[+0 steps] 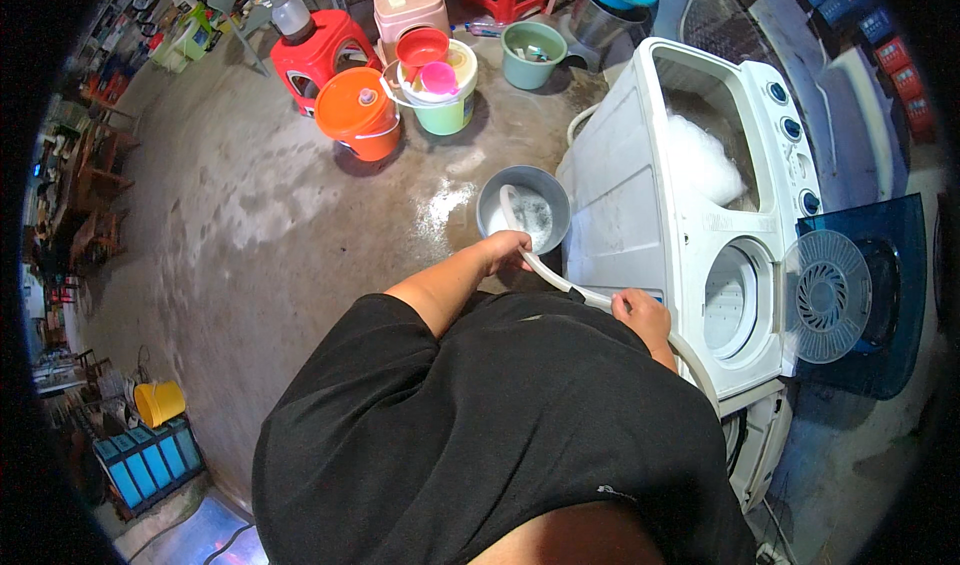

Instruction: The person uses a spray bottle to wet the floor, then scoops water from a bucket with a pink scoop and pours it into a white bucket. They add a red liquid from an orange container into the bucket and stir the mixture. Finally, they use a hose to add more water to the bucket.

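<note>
Head view: hose (560, 280) slants up-left into grey bucket (524, 208).

The washing machine (690, 235) stood to the right of the person. A basin (524, 208) sat on the floor (250, 215) just left of it, and the hose (560, 280) ran from the machine's side into this basin. Several buckets (400, 95) and stools (325, 50) stood farther behind the basin.

White hose (560, 283); grey basin (523, 208); perhaps off-white washer (640, 195).
</note>
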Demonstrator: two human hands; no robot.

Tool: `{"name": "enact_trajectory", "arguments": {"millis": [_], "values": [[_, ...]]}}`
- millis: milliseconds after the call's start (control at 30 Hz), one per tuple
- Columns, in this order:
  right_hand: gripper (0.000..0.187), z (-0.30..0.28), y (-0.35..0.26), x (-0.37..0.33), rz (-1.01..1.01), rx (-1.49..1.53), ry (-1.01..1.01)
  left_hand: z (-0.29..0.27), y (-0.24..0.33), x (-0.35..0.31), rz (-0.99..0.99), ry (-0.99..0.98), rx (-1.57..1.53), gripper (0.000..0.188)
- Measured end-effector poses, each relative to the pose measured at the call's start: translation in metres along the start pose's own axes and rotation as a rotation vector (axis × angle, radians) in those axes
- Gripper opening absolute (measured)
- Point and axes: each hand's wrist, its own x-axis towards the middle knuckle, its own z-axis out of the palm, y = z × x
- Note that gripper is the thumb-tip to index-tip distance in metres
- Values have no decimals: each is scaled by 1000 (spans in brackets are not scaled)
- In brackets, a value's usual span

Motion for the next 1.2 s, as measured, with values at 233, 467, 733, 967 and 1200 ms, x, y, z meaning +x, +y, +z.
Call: {"name": "enact_trajectory", "arguments": {"millis": [233,467,733,967,1200], "values": [[16,0,0,-2,-18,-5,6,1,-2,-2,3,-5,-8,25],[17,2,1,-5,-21,-21,17,0,-7,-2,-4,10,-6,26],[18,3,-1,-6,3,-28,-1,0,-8,-7,-9,21,-7,28],[19,1,0,-7,23,-28,-31,-1,-6,-4,-28,16,25,29],[23,1,-3,-5,-5,-30,22,0,-5,-2,-15,7,-8,29]]}}
